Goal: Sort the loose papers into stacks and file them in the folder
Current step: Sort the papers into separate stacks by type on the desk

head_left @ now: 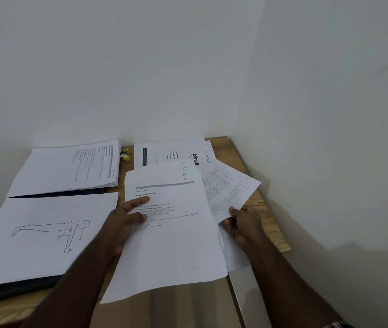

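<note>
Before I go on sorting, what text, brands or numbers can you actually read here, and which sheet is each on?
"blinkit": receipt sheet at the back, printed sideways.
"INITIAL SCENE SETUP": top sheet under the left hand.
Handwritten numbers, maybe "51", "52": fanned sheet corners, barely legible.
Table sheet pinched by the right hand: too small.
Back-left stack: blurred.
Push-up drawing sheet: mark unreadable.

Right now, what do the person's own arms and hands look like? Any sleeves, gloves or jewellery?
Both forearms are bare, with no sleeves in view and no gloves. The left hand and right hand show no rings that I can make out on the fingers. At the bottom edge, the right arm carries what looks like a metal band, perhaps a watch, mostly cut off by the frame.
</note>
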